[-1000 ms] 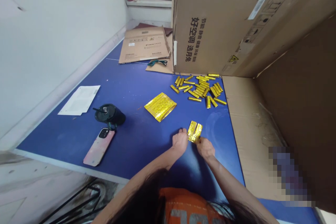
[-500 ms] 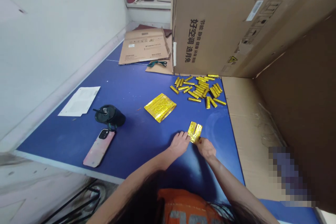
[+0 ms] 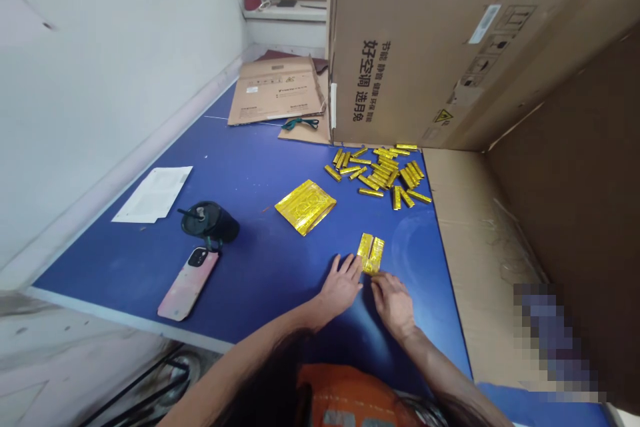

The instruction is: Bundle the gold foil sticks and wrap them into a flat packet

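Note:
A small folded gold foil piece (image 3: 371, 253) lies on the blue table in front of me, with a slit between its two upper parts. My left hand (image 3: 342, 285) rests at its lower left edge, fingers spread, fingertips touching the foil. At its lower right edge is my right hand (image 3: 394, 303), with thumb and fingers bent together at the near edge; what they pinch is too small to tell. A larger flat gold foil sheet (image 3: 306, 207) lies further to the left. Beyond the hands, several small rolled gold pieces (image 3: 383, 173) lie in a loose pile.
A dark cup (image 3: 210, 221) with a lid and a pink phone (image 3: 189, 283) are at the left, near white papers (image 3: 154, 195). A large cardboard box (image 3: 410, 47) stands behind the pile. Flat cardboard (image 3: 277, 90) and a green cord (image 3: 300, 123) lie at the back.
My left fingers have spread further. My right hand has shifted slightly down and its fingers now show more. The two upper parts of the foil piece now lie closer together.

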`<state>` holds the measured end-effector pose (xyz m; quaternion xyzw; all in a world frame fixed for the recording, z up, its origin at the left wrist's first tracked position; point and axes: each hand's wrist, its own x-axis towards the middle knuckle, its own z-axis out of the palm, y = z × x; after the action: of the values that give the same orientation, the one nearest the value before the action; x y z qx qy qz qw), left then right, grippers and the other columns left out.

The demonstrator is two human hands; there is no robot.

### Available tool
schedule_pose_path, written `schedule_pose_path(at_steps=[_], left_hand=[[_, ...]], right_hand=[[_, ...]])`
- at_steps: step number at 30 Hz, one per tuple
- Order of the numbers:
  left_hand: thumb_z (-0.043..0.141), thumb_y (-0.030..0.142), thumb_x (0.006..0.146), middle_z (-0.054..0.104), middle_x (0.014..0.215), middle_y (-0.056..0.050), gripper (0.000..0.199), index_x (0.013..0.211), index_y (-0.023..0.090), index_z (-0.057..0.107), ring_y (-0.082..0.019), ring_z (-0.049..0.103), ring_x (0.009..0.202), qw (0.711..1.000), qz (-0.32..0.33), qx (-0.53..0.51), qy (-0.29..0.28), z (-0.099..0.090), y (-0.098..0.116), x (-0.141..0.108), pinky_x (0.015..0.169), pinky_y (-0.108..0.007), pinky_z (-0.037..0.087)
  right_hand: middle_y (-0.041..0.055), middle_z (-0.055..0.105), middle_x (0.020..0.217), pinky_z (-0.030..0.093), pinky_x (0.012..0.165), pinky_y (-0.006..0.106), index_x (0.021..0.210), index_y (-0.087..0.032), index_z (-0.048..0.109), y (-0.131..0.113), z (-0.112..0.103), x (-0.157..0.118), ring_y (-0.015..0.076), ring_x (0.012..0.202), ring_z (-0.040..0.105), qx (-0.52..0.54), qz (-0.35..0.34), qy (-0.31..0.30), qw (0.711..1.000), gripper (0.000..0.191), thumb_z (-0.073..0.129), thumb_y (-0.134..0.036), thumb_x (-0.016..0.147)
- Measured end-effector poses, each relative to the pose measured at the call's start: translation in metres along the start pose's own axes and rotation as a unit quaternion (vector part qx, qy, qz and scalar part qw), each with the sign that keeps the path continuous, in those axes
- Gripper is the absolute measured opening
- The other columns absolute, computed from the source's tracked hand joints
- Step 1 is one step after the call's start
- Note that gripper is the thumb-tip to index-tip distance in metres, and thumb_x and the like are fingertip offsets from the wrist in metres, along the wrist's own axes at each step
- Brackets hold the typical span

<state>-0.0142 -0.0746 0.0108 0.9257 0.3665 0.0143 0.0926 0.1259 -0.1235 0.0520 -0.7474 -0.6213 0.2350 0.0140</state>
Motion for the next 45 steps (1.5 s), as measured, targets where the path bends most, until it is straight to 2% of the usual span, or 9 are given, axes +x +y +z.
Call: schedule_pose_path(at_steps=[2,4,12,19,24,31,38,41,45], left_hand=[[0.034,0.033,0.088,0.033,0.136,-0.008,0.046,0.129,0.015,0.034,-0.022,0.02,0.128,1.0,0.001,0.001,-0.004,0.001,-0.001,-0.001,0.104,-0.046,0.011],[0.034,0.032,0.087,0.032,0.137,-0.007,0.045,0.13,0.016,0.034,-0.022,0.019,0.128,1.0,0.001,0.0,-0.011,0.0,-0.001,-0.001,0.104,-0.046,0.012],[0.036,0.039,0.086,0.032,0.137,-0.006,0.048,0.131,0.019,0.033,-0.021,0.016,0.13,1.0,0.005,-0.011,-0.008,-0.004,-0.005,-0.002,0.104,-0.045,0.014],[0.038,0.041,0.085,0.032,0.137,-0.007,0.052,0.131,0.02,0.031,-0.022,0.016,0.13,0.998,0.052,-0.016,-0.026,-0.011,-0.019,0.0,0.103,-0.047,0.013],[0.037,0.05,0.083,0.025,0.14,-0.009,0.061,0.133,0.017,0.027,-0.024,0.012,0.13,0.999,0.026,-0.004,-0.018,-0.006,-0.014,-0.004,0.103,-0.049,0.01],[0.029,0.032,0.089,0.033,0.137,-0.004,0.043,0.13,0.02,0.033,-0.02,0.017,0.129,1.0,-0.021,-0.022,0.005,-0.004,-0.006,0.002,0.103,-0.047,0.012],[0.038,0.036,0.086,0.04,0.133,-0.003,0.038,0.121,0.022,0.044,-0.02,0.025,0.126,0.996,-0.067,-0.037,0.052,0.01,-0.002,0.009,0.103,-0.046,0.017],[0.04,0.04,0.085,0.04,0.132,-0.003,0.04,0.121,0.023,0.045,-0.02,0.026,0.126,0.994,-0.077,-0.035,0.065,0.015,0.0,0.009,0.103,-0.045,0.017],[0.038,0.044,0.085,0.041,0.132,-0.004,0.044,0.122,0.02,0.043,-0.02,0.026,0.126,0.993,-0.085,-0.035,0.072,0.016,0.002,0.009,0.103,-0.045,0.018]], right_hand=[[0.0075,0.044,0.131,0.022,0.102,0.035,0.121,-0.018,0.047,0.002,0.007,-0.002,0.0181,0.122,0.034,-0.019,-0.083,0.033,0.996,0.039,0.032,-0.024,0.086],[0.0097,0.034,0.137,0.014,0.104,0.044,0.129,-0.013,0.038,0.007,0.016,0.0,0.0214,0.127,0.025,-0.05,-0.131,0.056,0.989,0.046,0.034,-0.028,0.085],[0.0115,0.02,0.142,0.006,0.102,0.054,0.133,-0.011,0.032,0.013,0.045,-0.011,0.0257,0.13,0.015,-0.127,-0.119,0.032,0.984,0.055,0.033,-0.036,0.084],[0.0124,0.021,0.141,0.006,0.101,0.057,0.132,-0.011,0.033,-0.001,0.052,-0.025,0.0289,0.129,0.016,-0.131,-0.098,0.023,0.986,0.056,0.036,-0.036,0.082],[0.0122,0.019,0.141,0.007,0.101,0.055,0.133,-0.01,0.031,0.0,0.054,-0.027,0.0283,0.129,0.017,-0.126,-0.107,0.016,0.986,0.057,0.035,-0.037,0.083],[0.0128,0.017,0.142,0.005,0.101,0.055,0.134,-0.009,0.028,-0.002,0.065,-0.031,0.0273,0.131,0.012,-0.124,-0.11,0.026,0.986,0.06,0.032,-0.04,0.083],[0.0122,0.019,0.141,0.008,0.101,0.056,0.134,-0.008,0.029,-0.004,0.055,-0.034,0.0282,0.13,0.015,-0.108,-0.122,-0.008,0.987,0.06,0.036,-0.037,0.081],[0.0074,0.025,0.14,0.011,0.101,0.054,0.133,-0.014,0.032,0.005,0.043,-0.031,0.026,0.129,0.018,-0.095,-0.134,-0.023,0.986,0.053,0.033,-0.029,0.082],[0.0064,0.026,0.14,0.013,0.101,0.054,0.133,-0.016,0.032,0.019,0.031,-0.026,0.0259,0.13,0.017,-0.086,-0.154,-0.004,0.984,0.051,0.033,-0.029,0.083]])
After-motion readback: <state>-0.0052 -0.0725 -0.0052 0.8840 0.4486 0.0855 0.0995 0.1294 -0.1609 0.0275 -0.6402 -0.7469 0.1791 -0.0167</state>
